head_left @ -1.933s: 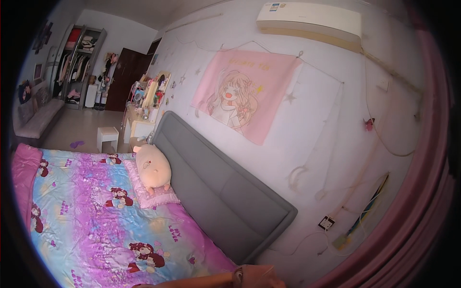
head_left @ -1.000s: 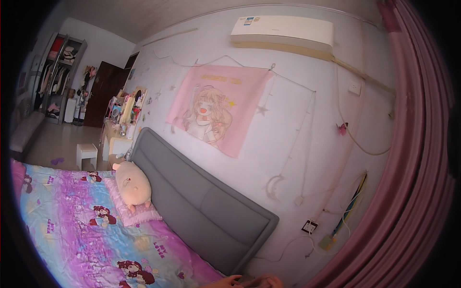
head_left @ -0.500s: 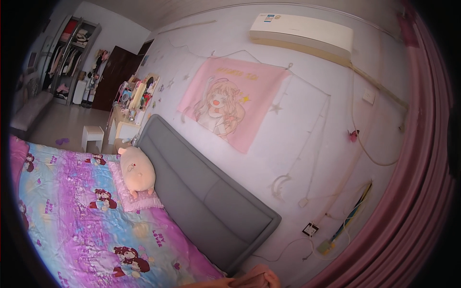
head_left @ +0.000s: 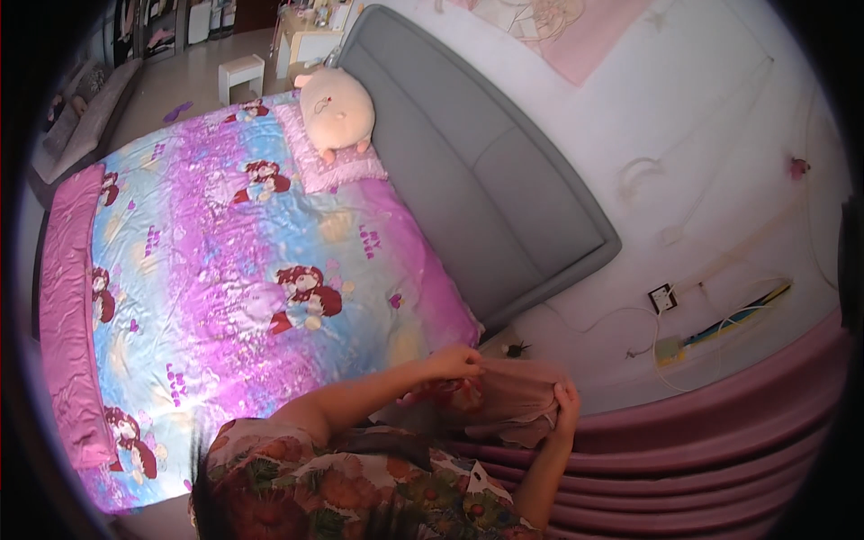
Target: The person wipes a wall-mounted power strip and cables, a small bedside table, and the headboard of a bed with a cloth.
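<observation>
Between my two hands stretches a thin dusty-pink cloth (head_left: 517, 389), spread out beside the near right corner of the bed. My left hand (head_left: 456, 362) is closed in a pinch on its left edge. The fingers of my right hand (head_left: 566, 407) wrap round its right edge, near a gathered hem. Whether the cloth is a garment or a loose piece of fabric I cannot tell. Something reddish shows dimly below my left hand, partly covered. Just behind the cloth hang the folds of a pink curtain (head_left: 720, 409).
A bed with a purple and blue printed quilt (head_left: 216, 297) fills the left. A plush pig (head_left: 337, 112) lies on a pink pillow (head_left: 317, 173) against the grey headboard (head_left: 477, 153). A wall socket (head_left: 662, 298) with cables is at right; a white stool (head_left: 241, 74) stands far back.
My view has tipped down from the wall to the bed and my arms. Both hands and the cloth, barely showing at the lower edge before, are now in full view.
</observation>
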